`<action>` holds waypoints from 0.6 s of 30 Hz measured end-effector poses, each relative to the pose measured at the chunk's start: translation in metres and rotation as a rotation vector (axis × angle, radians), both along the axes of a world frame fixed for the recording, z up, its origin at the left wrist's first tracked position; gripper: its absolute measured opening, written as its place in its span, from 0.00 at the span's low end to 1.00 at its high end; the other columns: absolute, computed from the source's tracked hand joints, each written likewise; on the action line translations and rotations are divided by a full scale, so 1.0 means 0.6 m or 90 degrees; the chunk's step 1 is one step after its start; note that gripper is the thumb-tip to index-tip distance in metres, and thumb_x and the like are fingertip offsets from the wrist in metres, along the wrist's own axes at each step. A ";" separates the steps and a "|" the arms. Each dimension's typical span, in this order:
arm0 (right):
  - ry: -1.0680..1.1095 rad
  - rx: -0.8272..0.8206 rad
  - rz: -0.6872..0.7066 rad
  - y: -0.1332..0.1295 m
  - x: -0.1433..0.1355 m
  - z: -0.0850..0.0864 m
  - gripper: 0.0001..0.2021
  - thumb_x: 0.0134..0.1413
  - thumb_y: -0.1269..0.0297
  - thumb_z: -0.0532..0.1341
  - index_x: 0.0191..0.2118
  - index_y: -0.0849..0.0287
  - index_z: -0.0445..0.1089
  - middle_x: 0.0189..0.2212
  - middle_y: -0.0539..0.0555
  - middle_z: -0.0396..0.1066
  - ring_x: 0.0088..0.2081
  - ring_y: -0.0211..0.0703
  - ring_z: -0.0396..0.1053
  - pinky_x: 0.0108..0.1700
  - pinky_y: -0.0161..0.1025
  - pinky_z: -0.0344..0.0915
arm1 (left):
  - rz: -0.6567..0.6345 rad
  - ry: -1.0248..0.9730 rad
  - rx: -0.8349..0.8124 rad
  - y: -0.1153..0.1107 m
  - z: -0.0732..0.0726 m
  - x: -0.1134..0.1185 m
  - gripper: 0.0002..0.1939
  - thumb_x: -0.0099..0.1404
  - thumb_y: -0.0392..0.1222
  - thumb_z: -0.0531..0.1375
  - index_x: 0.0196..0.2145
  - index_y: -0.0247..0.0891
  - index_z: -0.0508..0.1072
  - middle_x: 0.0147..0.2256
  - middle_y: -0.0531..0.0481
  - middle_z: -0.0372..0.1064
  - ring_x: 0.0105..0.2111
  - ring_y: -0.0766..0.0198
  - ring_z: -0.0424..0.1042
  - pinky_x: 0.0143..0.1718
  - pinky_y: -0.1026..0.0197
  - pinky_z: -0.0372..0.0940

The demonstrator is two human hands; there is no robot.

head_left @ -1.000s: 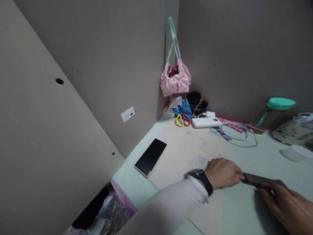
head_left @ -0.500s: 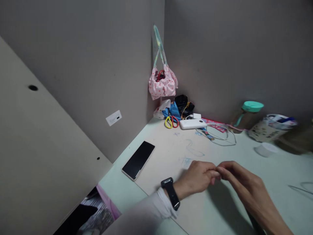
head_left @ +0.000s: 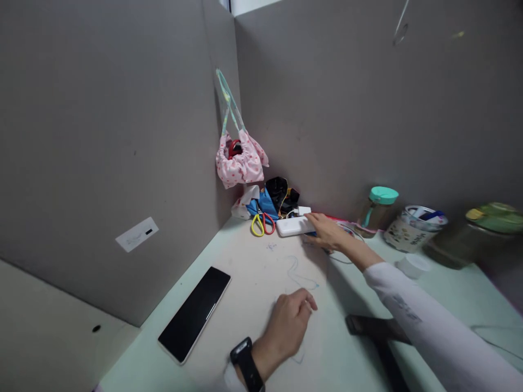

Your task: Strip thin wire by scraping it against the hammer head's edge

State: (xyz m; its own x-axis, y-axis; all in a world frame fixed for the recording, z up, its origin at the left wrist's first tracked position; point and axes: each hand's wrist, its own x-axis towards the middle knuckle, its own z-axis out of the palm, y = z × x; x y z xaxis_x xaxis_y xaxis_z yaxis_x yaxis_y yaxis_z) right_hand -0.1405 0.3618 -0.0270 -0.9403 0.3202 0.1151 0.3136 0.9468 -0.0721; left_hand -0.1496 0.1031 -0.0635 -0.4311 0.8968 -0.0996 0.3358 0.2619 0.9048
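My right hand (head_left: 329,233) reaches to the back of the desk. Its fingers, stretched and apart, lie over the right end of a white power bank (head_left: 292,226), and that end is partly hidden. I cannot make out a firm grip. My left hand (head_left: 288,321), with a black watch (head_left: 247,365) on its wrist, rests over the pale board (head_left: 241,305), fingers loosely bent and nothing visible in them. A dark-screened phone (head_left: 195,313) lies left of it. Scissors (head_left: 262,224) with yellow and red handles lie beside the power bank.
A pink dotted bag (head_left: 241,166) hangs in the partition corner above a blue and black bundle (head_left: 273,198). Along the right stand a teal-lidded bottle (head_left: 378,209), a pen holder (head_left: 412,231), a green-lidded jar (head_left: 461,242) and a small white cup (head_left: 413,267). A dark strip (head_left: 376,326) lies below my right sleeve.
My hands, together before, have parted. The right went forward and left to the power bank; the left drew back toward me. The view has shifted right.
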 end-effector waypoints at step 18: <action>-0.124 0.146 0.112 0.000 -0.087 -0.012 0.21 0.61 0.54 0.62 0.55 0.61 0.67 0.50 0.58 0.69 0.49 0.49 0.69 0.50 0.51 0.68 | -0.018 -0.054 0.007 -0.008 -0.023 -0.004 0.14 0.62 0.38 0.49 0.32 0.39 0.75 0.20 0.55 0.64 0.22 0.66 0.62 0.28 0.63 0.56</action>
State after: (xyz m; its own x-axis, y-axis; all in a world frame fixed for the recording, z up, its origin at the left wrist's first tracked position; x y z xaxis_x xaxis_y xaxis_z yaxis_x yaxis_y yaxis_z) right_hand -0.1927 0.3619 -0.0341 -0.9901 0.1385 -0.0210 0.1319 0.9722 0.1937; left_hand -0.1520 0.0984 -0.0774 -0.3966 0.9095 -0.1243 0.2644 0.2429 0.9333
